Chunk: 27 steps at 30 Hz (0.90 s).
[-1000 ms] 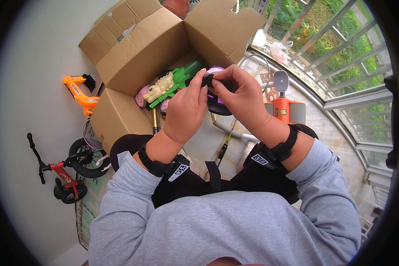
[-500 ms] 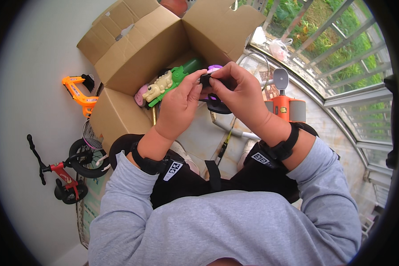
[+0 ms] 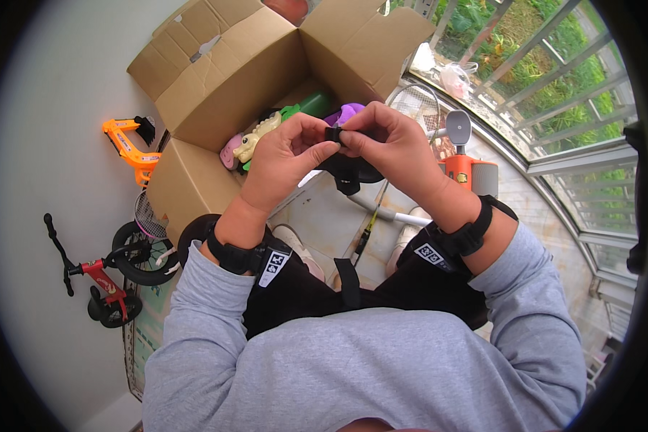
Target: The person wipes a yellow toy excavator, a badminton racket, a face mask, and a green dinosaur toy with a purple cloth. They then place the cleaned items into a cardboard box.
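Note:
My left hand [image 3: 288, 158] and my right hand [image 3: 389, 147] meet in front of me over an open cardboard box [image 3: 230, 79]. Both pinch a small black piece [image 3: 333, 135] of a dark object [image 3: 349, 173] that hangs just below my fingers; most of that object is hidden behind my hands. Inside the box lie a green toy [image 3: 306, 106], a cream figure [image 3: 255, 140], a pink toy [image 3: 230, 153] and a purple thing [image 3: 345, 113].
An orange toy [image 3: 129, 147] lies left of the box. A small red and black balance bike [image 3: 101, 277] stands by the white wall at left. An orange-and-grey scooter [image 3: 468, 169] and a railing [image 3: 554, 108] are at right. A racket [image 3: 414, 104] lies near the box.
My hands have kept working the small black piece and have shifted slightly downward together; more of the green toy shows above them in the box.

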{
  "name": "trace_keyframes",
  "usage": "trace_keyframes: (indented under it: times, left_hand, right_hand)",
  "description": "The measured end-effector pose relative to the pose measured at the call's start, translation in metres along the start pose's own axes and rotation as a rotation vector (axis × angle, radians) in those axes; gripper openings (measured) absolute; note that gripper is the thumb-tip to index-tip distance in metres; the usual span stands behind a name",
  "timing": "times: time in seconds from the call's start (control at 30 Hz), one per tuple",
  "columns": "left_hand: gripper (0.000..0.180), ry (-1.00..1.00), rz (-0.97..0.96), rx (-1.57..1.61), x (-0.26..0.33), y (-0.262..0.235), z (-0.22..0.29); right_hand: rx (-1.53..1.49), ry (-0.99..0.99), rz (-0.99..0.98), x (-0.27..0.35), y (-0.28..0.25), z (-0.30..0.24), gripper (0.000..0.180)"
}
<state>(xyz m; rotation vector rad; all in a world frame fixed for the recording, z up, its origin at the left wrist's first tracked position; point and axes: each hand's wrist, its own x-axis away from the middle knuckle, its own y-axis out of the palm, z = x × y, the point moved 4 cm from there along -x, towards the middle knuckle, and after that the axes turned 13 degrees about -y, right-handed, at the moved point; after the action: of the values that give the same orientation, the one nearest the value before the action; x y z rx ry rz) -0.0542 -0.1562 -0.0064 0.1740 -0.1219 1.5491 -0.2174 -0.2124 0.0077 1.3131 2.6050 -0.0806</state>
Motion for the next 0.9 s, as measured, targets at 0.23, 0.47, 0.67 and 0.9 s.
trace_keyframes:
  times: [0.23, 0.47, 0.67, 0.9]
  left_hand:
    - [0.016, -0.189, -0.108, 0.222, -0.001, 0.005, -0.005]
    - [0.013, -0.216, -0.107, 0.448, 0.001, 0.009, -0.006]
    - [0.012, -0.16, -0.075, 0.545, -0.001, 0.005, -0.007]
    - [0.009, -0.123, -0.068, 0.711, -0.004, -0.006, -0.007]
  right_hand:
    - [0.003, 0.118, -0.05, -0.002, -0.003, 0.003, 0.024]
    - [0.564, -0.429, -0.133, 0.001, 0.001, -0.032, 0.044]
    - [0.596, -0.425, -0.171, -0.002, 0.001, -0.027, 0.035]
    - [0.577, -0.451, -0.116, -0.006, -0.007, -0.027, 0.036]
